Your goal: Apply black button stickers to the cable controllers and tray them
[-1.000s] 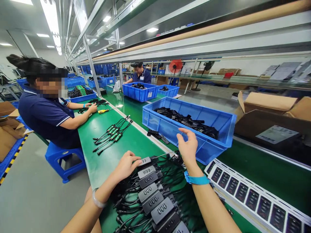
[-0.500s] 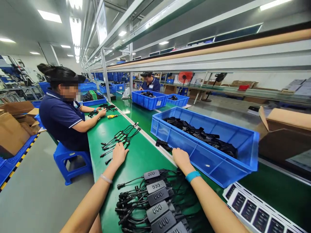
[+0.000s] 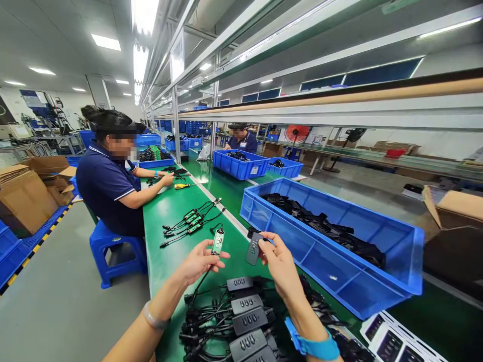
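Observation:
My left hand (image 3: pixel 198 261) pinches a small green circuit board (image 3: pixel 218 241) with black wires hanging from both ends, lifted above the green bench. My right hand (image 3: pixel 278 261) holds a dark grey plastic cover (image 3: pixel 253 248) upright, just right of the board. Below both hands lies a row of finished grey modules with black cables (image 3: pixel 245 317). More wired green boards (image 3: pixel 192 221) lie on the bench ahead of my left hand.
A large blue bin (image 3: pixel 400 271) of black parts stands at my right. A label sheet (image 3: pixel 392 342) lies at the lower right. A seated person in a navy shirt (image 3: pixel 109 191) works at the left, another person (image 3: pixel 241 138) farther back. Cardboard boxes (image 3: pixel 26 193) are stacked on the floor.
Both hands reached forward to the bench and came back up. My left now holds a wired green board, my right a grey cover taken from beside the bin.

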`<state>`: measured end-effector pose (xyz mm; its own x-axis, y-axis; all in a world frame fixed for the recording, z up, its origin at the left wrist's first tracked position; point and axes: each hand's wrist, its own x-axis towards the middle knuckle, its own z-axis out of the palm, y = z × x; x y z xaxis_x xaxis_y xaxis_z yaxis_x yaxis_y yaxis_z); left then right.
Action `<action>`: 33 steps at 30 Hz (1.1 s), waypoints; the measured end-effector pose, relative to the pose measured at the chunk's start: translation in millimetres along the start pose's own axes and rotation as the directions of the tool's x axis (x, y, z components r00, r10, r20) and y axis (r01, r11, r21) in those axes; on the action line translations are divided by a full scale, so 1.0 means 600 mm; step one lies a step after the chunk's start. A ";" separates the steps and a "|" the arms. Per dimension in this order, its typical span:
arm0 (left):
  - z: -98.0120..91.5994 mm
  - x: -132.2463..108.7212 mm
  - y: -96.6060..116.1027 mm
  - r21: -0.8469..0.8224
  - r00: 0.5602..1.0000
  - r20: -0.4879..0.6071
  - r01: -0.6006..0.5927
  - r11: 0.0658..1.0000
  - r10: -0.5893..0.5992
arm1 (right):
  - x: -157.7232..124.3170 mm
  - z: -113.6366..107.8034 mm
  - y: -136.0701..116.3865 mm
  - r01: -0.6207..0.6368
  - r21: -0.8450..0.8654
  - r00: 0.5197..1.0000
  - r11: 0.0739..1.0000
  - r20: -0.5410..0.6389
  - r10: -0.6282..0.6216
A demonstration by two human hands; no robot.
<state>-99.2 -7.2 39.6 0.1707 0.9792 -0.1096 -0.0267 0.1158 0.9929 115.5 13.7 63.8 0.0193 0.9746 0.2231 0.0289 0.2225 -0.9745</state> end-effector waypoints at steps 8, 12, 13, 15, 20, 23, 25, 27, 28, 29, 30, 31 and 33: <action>0.062 -0.045 0.029 -0.157 0.977 0.201 -0.041 0.987 0.072 | -0.035 0.039 -0.017 -0.084 0.151 0.970 0.985 0.237 0.046; 0.071 -0.051 0.031 -0.170 0.972 0.206 -0.078 0.982 0.113 | -0.036 0.038 -0.015 -0.082 0.148 0.974 0.986 0.220 0.048; 0.072 -0.053 0.032 -0.163 0.971 0.203 -0.097 0.982 0.129 | -0.037 0.038 -0.014 -0.082 0.147 0.975 0.986 0.219 0.048; 0.074 -0.056 0.033 -0.134 0.970 0.185 -0.136 0.982 0.160 | -0.038 0.036 -0.015 -0.092 0.161 0.974 0.983 0.220 0.055; 0.072 -0.058 0.034 -0.025 0.975 0.136 -0.177 0.984 0.178 | -0.039 0.033 -0.022 -0.102 0.213 0.968 0.972 0.248 0.047; 0.069 -0.057 0.035 -0.005 0.981 0.126 -0.147 0.989 0.146 | -0.038 0.032 -0.023 -0.038 0.172 0.976 0.984 0.218 0.000; 0.068 -0.058 0.038 -0.044 0.982 0.139 -0.123 0.991 0.128 | -0.038 0.030 -0.023 -0.012 0.160 0.982 0.987 0.189 -0.019; 0.068 -0.059 0.041 -0.106 0.976 0.168 -0.122 0.987 0.139 | -0.037 0.027 -0.024 -0.016 0.177 0.984 0.984 0.178 -0.016; 0.068 -0.059 0.042 -0.129 0.971 0.181 -0.134 0.983 0.156 | -0.037 0.026 -0.025 -0.022 0.186 0.984 0.982 0.180 -0.012; 0.069 -0.059 0.043 -0.142 0.966 0.192 -0.148 0.979 0.174 | -0.037 0.024 -0.025 -0.026 0.189 0.983 0.982 0.184 -0.009; 0.069 -0.059 0.044 -0.144 0.961 0.201 -0.162 0.976 0.189 | -0.037 0.024 -0.026 -0.027 0.185 0.982 0.982 0.189 -0.008; 0.069 -0.059 0.044 -0.140 0.957 0.208 -0.174 0.975 0.201 | -0.038 0.023 -0.026 -0.029 0.180 0.981 0.983 0.196 -0.007; 0.069 -0.059 0.043 -0.117 0.954 0.210 -0.192 0.974 0.213 | -0.038 0.025 -0.026 -0.043 0.177 0.977 0.983 0.212 0.004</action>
<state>-65.0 -45.7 71.2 0.3641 0.9240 0.1166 -0.1740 -0.0554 0.9832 99.7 -11.8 73.2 -0.1924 0.9588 0.2088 -0.1494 0.1817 -0.9719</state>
